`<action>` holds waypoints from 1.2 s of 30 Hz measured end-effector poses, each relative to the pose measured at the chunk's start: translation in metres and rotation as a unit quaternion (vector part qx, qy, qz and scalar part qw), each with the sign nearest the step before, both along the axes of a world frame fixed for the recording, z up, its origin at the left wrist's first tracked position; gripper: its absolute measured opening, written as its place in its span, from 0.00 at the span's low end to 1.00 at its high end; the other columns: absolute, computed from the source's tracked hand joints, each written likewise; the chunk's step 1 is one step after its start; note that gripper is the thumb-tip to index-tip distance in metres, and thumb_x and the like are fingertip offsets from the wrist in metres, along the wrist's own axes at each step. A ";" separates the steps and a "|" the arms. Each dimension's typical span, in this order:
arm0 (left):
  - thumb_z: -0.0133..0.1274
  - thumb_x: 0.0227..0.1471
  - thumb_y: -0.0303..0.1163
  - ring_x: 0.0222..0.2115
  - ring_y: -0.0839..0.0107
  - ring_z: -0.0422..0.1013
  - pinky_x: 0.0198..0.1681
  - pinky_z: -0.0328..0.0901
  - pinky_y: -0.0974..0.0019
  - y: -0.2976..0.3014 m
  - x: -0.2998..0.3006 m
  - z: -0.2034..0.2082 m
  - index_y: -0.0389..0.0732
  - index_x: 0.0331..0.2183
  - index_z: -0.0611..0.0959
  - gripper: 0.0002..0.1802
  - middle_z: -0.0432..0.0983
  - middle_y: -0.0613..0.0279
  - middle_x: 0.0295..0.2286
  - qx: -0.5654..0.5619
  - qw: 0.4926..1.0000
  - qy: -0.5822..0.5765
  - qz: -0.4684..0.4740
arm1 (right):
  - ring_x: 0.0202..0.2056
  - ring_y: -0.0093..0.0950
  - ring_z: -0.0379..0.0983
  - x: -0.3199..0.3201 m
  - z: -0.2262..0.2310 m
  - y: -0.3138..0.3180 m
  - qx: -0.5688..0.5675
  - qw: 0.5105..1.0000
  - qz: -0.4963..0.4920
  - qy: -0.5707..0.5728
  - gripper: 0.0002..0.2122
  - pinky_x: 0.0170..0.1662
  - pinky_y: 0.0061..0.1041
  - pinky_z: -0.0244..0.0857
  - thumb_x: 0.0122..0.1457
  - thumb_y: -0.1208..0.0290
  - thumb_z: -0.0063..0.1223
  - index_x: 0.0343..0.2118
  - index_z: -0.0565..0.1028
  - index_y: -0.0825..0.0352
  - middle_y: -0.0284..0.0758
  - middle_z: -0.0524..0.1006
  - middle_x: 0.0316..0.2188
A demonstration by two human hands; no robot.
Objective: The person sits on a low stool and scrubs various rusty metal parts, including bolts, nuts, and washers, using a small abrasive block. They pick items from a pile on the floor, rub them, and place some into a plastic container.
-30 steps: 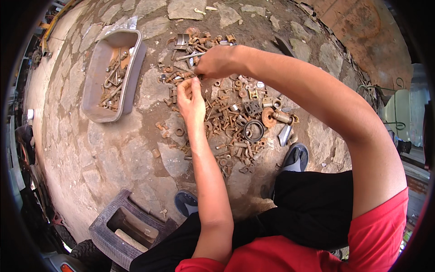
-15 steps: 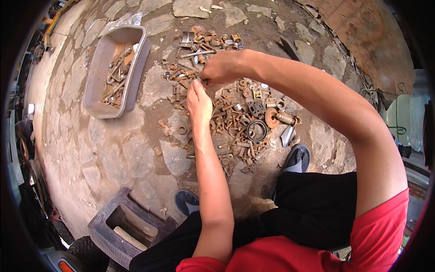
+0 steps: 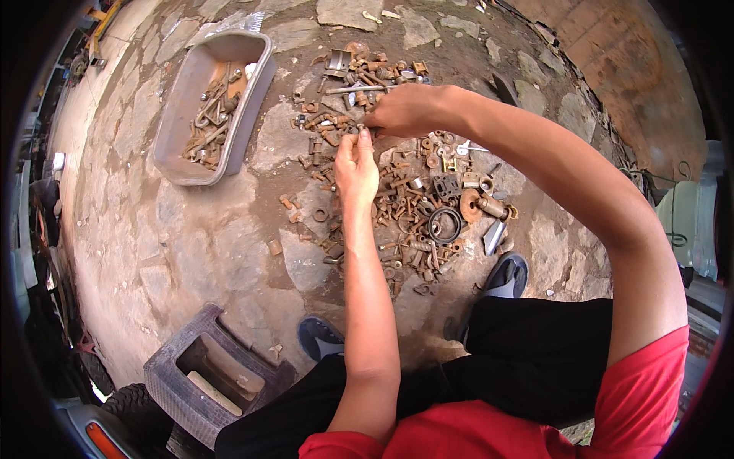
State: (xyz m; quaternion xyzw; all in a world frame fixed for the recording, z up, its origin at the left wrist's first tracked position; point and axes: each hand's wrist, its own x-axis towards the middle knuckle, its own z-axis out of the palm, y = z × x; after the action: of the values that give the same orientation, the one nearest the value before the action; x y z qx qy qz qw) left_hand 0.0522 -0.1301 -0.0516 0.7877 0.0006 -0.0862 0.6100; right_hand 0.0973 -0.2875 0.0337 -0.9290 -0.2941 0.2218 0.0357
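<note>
My left hand (image 3: 357,170) is raised over the heap of rusty hardware, its thumb and fingers pinched together. Right beside its fingertips is my right hand (image 3: 409,111), closed and bent inward from the right. Whatever small piece they hold between them is too small and covered to name. Around and under both hands spread rusty bolts (image 3: 330,120), nuts, washers and other metal parts. A thin metal rod (image 3: 355,89) lies just beyond my right hand. Nearer me in the heap are a black ring (image 3: 444,225), a rusty disc (image 3: 469,205) and a coil spring (image 3: 420,245).
A grey plastic bin (image 3: 264,92) with bolts and bent rods stands to the left on the stone paving (image 3: 206,229). A dark plastic stool (image 3: 172,359) is at the lower left, by a vehicle's tyre (image 3: 139,413). A rusty sheet (image 3: 604,69) lies at the far right.
The view has shifted, so bin and heap appear farther right and slightly higher. Both hands remain together above the heap, still closed. A pale, spanner-like piece now shows below my right forearm.
</note>
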 end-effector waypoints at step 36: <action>0.58 0.53 0.32 0.39 0.60 0.73 0.45 0.66 0.60 0.003 0.001 -0.005 0.38 0.40 0.77 0.14 0.75 0.54 0.36 0.094 0.980 -0.162 -0.064 | 0.38 0.42 0.77 0.000 0.000 -0.010 -0.007 0.997 -0.009 0.072 0.14 0.43 0.44 0.69 0.62 0.62 0.47 0.45 0.74 0.64 0.43 0.80 0.33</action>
State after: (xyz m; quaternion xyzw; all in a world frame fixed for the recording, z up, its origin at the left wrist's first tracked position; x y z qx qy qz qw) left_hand 0.0530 -0.1269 -0.0563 0.8433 -0.1404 0.0043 0.5187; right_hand 0.0978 -0.2980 0.0336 -0.9134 -0.2805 0.2902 0.0522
